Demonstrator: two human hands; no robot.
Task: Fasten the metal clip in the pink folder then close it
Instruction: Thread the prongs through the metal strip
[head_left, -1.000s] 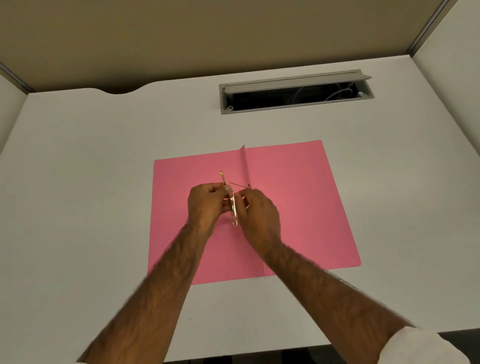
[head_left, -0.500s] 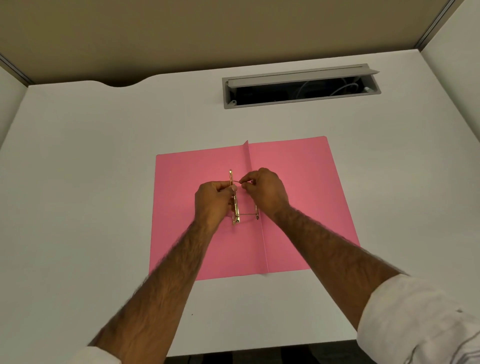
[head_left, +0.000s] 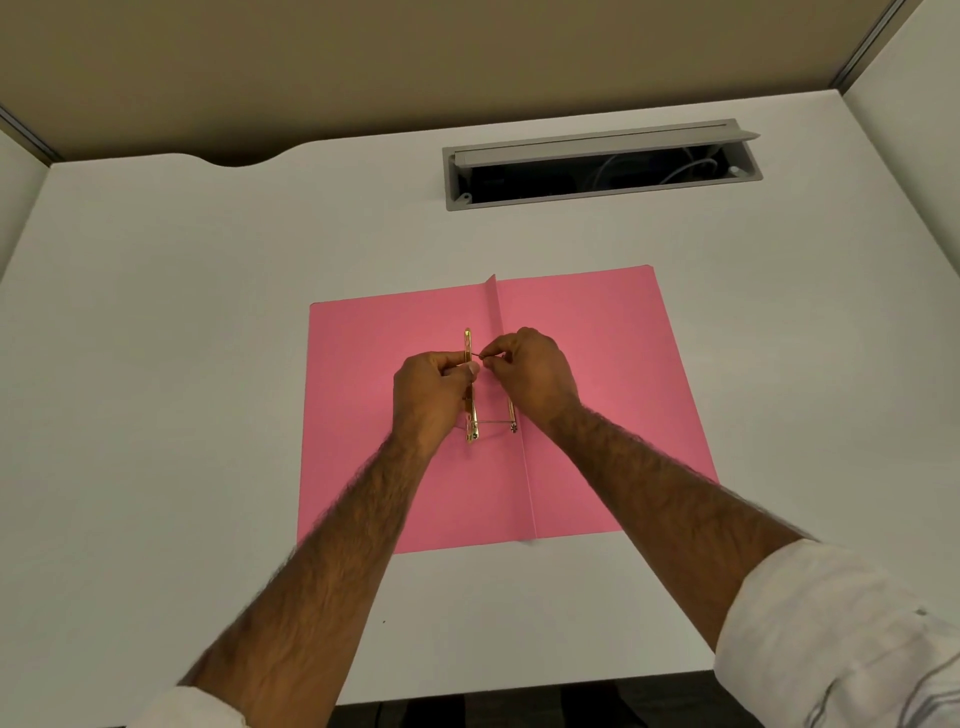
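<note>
Pink folder (head_left: 597, 374) lies open and flat on the white desk (head_left: 156, 364), its centre crease running near to far, and you're working right at that crease. Your metal clip (head_left: 470, 415) sits just left of the fold, a gold bar with its long axis running near-to-far, parallel to the crease. A thin prong crosses from the bar's near end toward a second gold piece by the fold, part-hidden under your right wrist.

Your left hand (head_left: 431, 395) is curled over the middle of the bar, fingers pressed together on it, pinning it down. Your right hand (head_left: 535, 374) comes in from the right side of the crease, thumb and forefinger pinching the thin far prong, just right of the bar's far end.

So the relation that matters, as I read it: the prong tip points leftward toward the bar, and the right hand is the one on it. Whether it's already seated in the bar, I can't tell. The folder's not yet closed; beyond it, the cable slot (head_left: 602, 166) stands well apart.
</note>
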